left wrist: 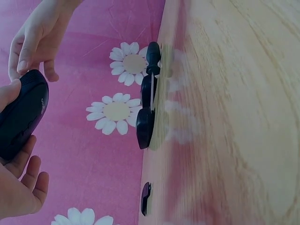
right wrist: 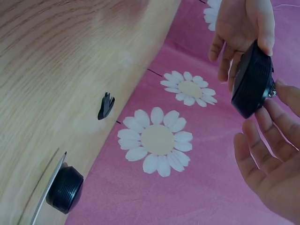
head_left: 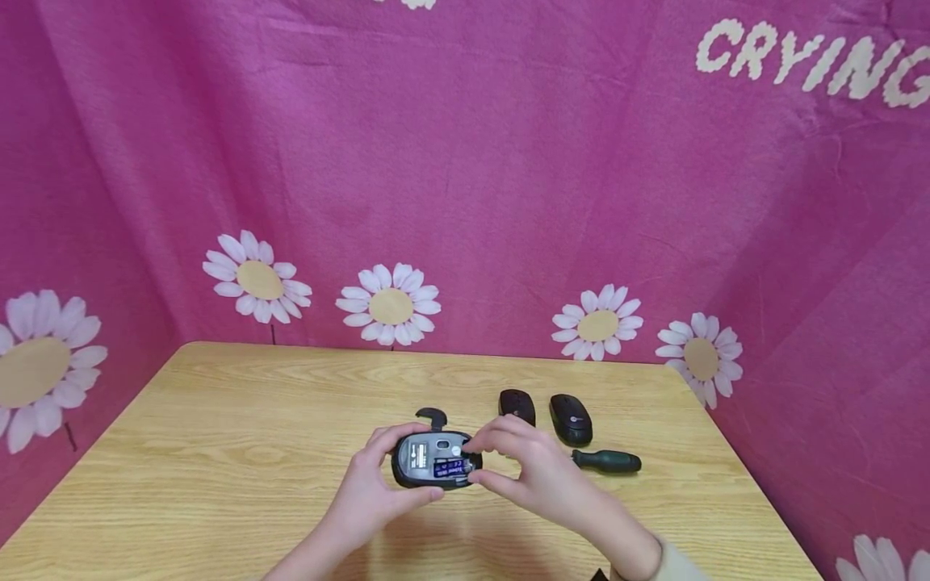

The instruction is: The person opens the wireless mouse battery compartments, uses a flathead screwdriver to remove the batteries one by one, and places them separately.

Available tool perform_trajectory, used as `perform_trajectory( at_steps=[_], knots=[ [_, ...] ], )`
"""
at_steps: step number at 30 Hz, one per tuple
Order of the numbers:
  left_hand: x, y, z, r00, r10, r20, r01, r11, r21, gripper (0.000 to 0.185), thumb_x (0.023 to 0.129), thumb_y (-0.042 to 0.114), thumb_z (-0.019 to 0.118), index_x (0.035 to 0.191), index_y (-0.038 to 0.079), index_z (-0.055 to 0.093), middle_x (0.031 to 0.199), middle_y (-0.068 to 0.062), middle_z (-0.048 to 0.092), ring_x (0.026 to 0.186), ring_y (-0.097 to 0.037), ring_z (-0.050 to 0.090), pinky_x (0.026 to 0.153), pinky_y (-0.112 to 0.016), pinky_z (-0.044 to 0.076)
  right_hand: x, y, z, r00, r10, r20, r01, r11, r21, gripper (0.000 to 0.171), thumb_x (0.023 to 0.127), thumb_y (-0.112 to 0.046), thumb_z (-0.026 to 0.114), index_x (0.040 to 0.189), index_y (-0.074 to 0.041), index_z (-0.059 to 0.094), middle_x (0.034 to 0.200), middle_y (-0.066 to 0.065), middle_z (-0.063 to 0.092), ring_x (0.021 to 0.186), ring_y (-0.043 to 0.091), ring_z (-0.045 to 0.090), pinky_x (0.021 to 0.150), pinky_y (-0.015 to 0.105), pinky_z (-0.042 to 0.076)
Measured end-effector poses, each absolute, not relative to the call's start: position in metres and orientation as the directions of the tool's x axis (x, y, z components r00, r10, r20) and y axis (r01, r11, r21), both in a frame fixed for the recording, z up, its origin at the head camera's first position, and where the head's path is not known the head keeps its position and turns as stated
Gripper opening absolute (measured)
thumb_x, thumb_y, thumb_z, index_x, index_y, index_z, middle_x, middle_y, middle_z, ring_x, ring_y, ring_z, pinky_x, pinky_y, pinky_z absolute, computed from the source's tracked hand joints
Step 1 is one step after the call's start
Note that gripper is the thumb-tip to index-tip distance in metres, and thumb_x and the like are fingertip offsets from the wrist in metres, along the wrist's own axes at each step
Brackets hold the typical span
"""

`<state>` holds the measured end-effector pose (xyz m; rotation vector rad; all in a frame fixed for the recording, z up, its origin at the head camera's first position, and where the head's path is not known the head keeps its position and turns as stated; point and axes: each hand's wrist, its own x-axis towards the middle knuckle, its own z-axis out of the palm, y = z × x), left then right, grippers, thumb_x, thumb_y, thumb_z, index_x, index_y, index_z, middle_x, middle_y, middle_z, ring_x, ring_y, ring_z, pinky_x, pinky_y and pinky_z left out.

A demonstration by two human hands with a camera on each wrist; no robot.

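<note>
My left hand (head_left: 372, 482) grips a dark computer mouse (head_left: 431, 446) by its sides, underside up, above the table. A purple-labelled battery (head_left: 448, 468) lies in its uncovered compartment. At the right end of the mouse, the thumb and index finger of my right hand (head_left: 543, 470) pinch across the compartment. The right wrist view shows a small metal spring (right wrist: 272, 89) sticking out by these fingertips. Just behind the mouse, the black battery cover (head_left: 433, 416) rests on the wooden table. The left wrist view shows the mouse's smooth black top (left wrist: 23, 115).
Two more black mice, one (head_left: 517, 405) partly behind my right hand and another (head_left: 571, 420) to its right, are on the table (head_left: 291, 403). A green-handled screwdriver (head_left: 609, 461) lies in front of them. Pink flowered cloth (head_left: 465, 161) hangs around the table.
</note>
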<state>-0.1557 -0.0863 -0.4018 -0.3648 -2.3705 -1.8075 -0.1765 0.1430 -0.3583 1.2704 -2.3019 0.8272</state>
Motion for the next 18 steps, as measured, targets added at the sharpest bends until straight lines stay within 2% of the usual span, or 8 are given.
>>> perform_trajectory(
  at_steps=[8,18],
  knots=[
    [-0.1562,-0.0860,-0.4023,-0.958,0.107,0.266,0.285,0.249,0.926,0.065,0.057,0.026,0.091,0.114,0.034,0.061,0.116,0.008,0.058,0.110,-0.012,0.053,0.102,-0.046,0.036,-0.1779,0.1389,-0.3628,-0.498,-0.613,0.614,-0.860,0.441,-0.257,0.016,0.077,-0.018,0.078,0.091,-0.017,0.069,0.094,-0.008,0.064,0.091,0.007,0.059,0.079,0.020,0.052],
    [-0.1595,-0.0918,-0.4003,-0.956,0.120,0.268,0.292,0.292,0.911,0.069,0.056,0.021,0.091,0.115,0.039,0.060,0.115,0.011,0.057,0.110,-0.011,0.053,0.100,-0.042,0.041,-0.1797,0.1385,-0.3597,-0.507,-0.617,0.602,-0.859,0.417,-0.297,0.012,0.081,-0.019,0.075,0.090,-0.017,0.069,0.094,-0.008,0.063,0.092,0.005,0.057,0.079,0.019,0.051]
  ],
)
